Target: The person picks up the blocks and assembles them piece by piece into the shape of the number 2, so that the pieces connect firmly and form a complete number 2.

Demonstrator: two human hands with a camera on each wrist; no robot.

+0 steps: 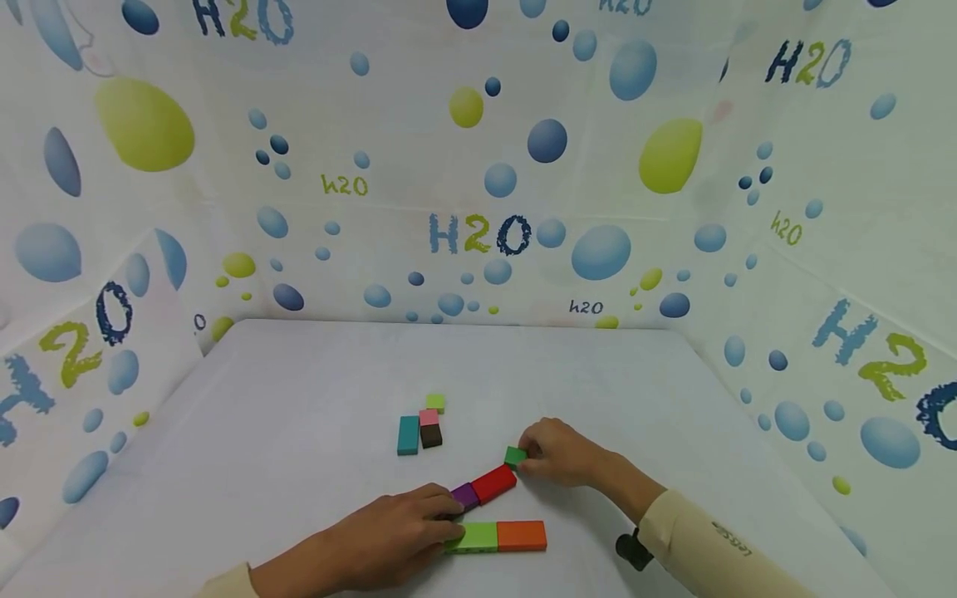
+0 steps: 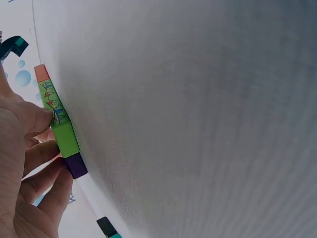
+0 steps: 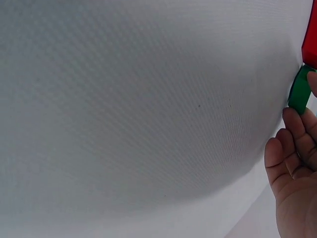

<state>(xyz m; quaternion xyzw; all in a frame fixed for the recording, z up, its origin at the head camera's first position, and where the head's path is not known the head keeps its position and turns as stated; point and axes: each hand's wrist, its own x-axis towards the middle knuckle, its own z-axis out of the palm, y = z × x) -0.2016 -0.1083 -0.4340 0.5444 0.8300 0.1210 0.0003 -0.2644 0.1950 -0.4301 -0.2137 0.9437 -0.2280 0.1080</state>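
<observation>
My left hand (image 1: 396,531) has its thumb and a fingertip against the left end of a light green block (image 1: 478,537), while other fingers touch a purple block (image 2: 75,166). An orange block (image 1: 522,536) lies end to end with the light green one. Behind them the purple block meets a red block (image 1: 494,484) in a slanted row. At the red block's far right end, my right hand (image 1: 561,453) pinches a small green block (image 3: 300,90) between thumb and fingers. Its corner touches or nearly touches the red block.
Farther back on the white table (image 1: 299,390) stand a teal block (image 1: 407,435), a dark brown block (image 1: 431,436), a pink block (image 1: 429,417) and a small lime block (image 1: 436,404). A black device (image 1: 634,550) sits under the right sleeve. Patterned cloth walls surround the table.
</observation>
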